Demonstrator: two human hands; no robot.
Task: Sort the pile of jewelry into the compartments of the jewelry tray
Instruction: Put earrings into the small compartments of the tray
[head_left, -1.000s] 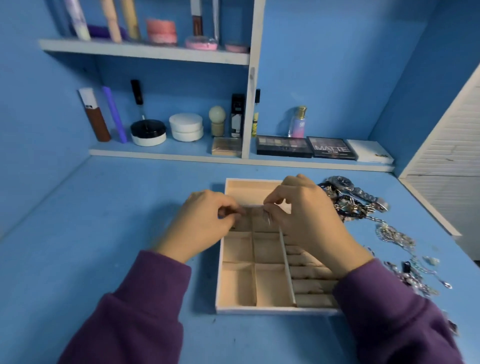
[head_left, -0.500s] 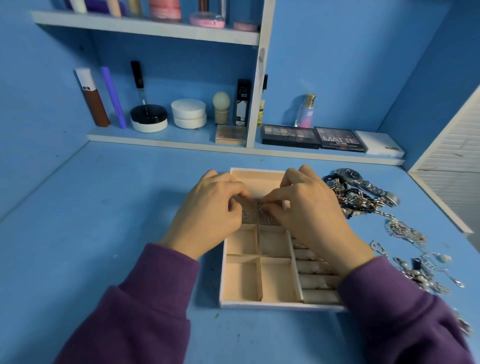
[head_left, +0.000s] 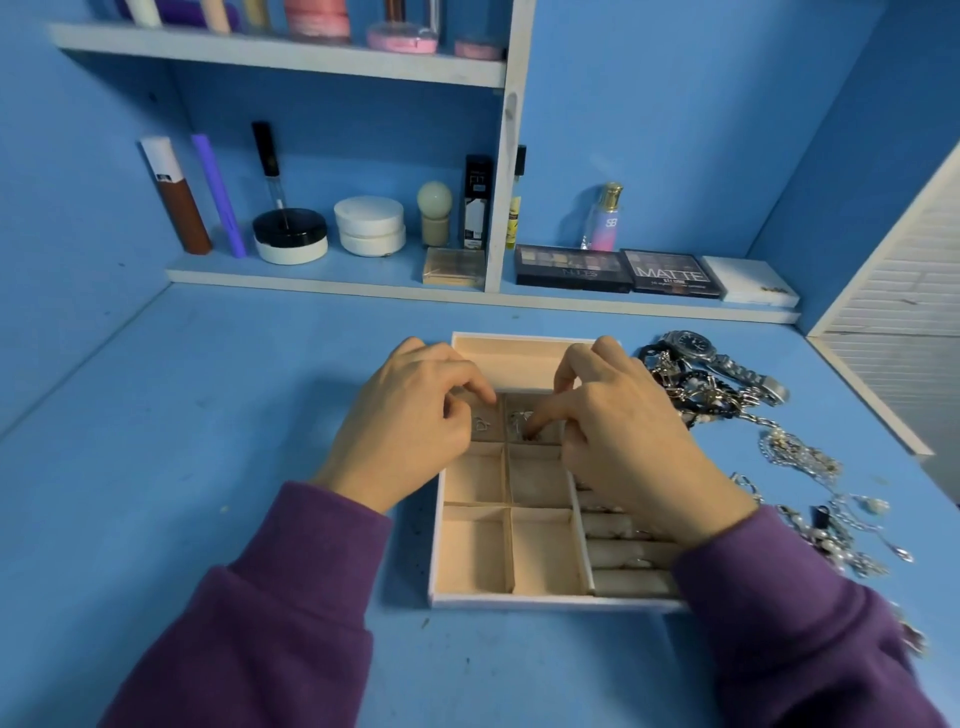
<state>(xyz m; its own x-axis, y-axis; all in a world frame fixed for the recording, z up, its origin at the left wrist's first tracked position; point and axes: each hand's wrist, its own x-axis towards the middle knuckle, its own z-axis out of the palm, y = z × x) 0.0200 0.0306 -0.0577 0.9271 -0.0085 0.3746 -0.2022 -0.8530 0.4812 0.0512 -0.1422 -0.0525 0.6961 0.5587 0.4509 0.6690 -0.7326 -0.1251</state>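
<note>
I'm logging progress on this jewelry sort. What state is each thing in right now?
jewelry tray: open, flat on the table, mostly unfilled
top two small compartments: each holds a small silver piece
four lower square compartments: empty
jewelry pile: unsorted, tangled, right of the tray
left hand: fingers curled over the top-left compartment
right hand: fingertips down in the top-right compartment, on the silver piece

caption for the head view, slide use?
Both hands place small silver pieces into the jewelry tray; jewelry pile waits alongside.
</note>
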